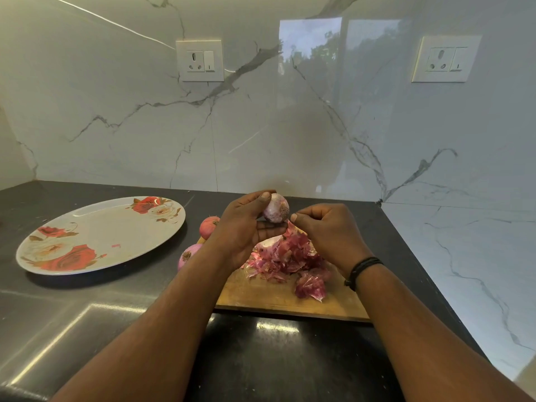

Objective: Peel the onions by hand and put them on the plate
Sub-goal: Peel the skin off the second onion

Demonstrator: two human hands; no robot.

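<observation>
So the left hand (pixel 243 224) has a pale, mostly peeled onion (pixel 277 208) up in the air above the far end of the wooden cutting board (pixel 278 297), thumb curled over the top and fingers wrapped underneath it. The right hand (pixel 324 227) is right beside it with the thumb and forefinger pressed together at the onion's lower right side. It looks like they're pinching a bit of skin there, but honestly the view's too small to say for sure whether anything is actually caught between them. There's a black band (pixel 361 271) on the right wrist.

Under the hands sits a heap of purple-pink onion skins (pixel 290 256) on the board, with one loose curl of peel (pixel 311 287) lying a little nearer the front edge.

Two unpeeled onions are on the black countertop (pixel 87 314) just left of the board: one reddish onion (pixel 209 226) further back, and a pinker onion (pixel 188 255) nearer, partly hidden by the left forearm.

The floral plate (pixel 121 227) with red and white roses sits well to the left, nothing on it apart from a tiny pink scrap (pixel 116 245). Marble backsplash behind, with two wall sockets (pixel 200 60).
</observation>
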